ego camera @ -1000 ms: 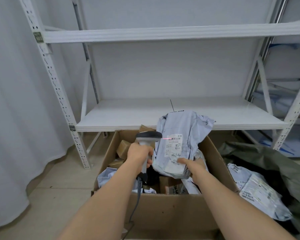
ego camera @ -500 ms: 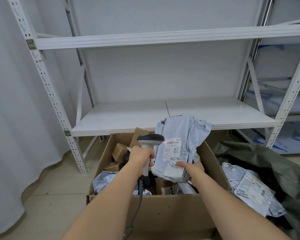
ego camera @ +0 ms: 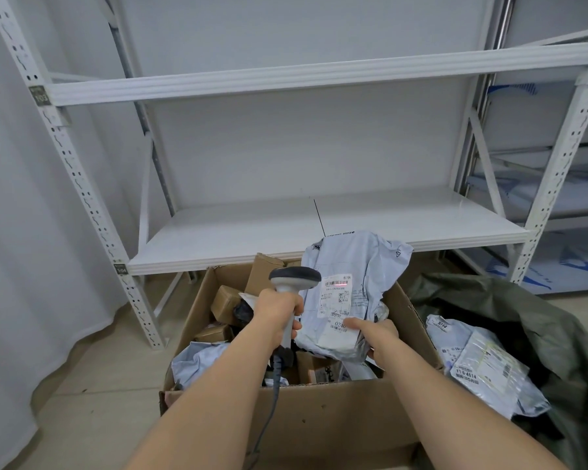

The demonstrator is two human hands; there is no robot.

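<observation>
As I look down from the head camera, left hand [ego camera: 279, 308]: my fingers wrap the scanner [ego camera: 294, 278] handle, its head aimed at the parcel [ego camera: 353, 262].
Right hand [ego camera: 375, 334]: I pinch the parcel's lower edge, thumb on its label [ego camera: 335, 298].
Parcel: grey, crumpled, held upright above the open box [ego camera: 319, 412], just right of the scanner.
Label: a red line crosses the barcode.
Shelf [ego camera: 252, 239]: behind the box.
Sack [ego camera: 489, 307]: green, right of the box, mail bags [ego camera: 482, 364] lying on it.
</observation>
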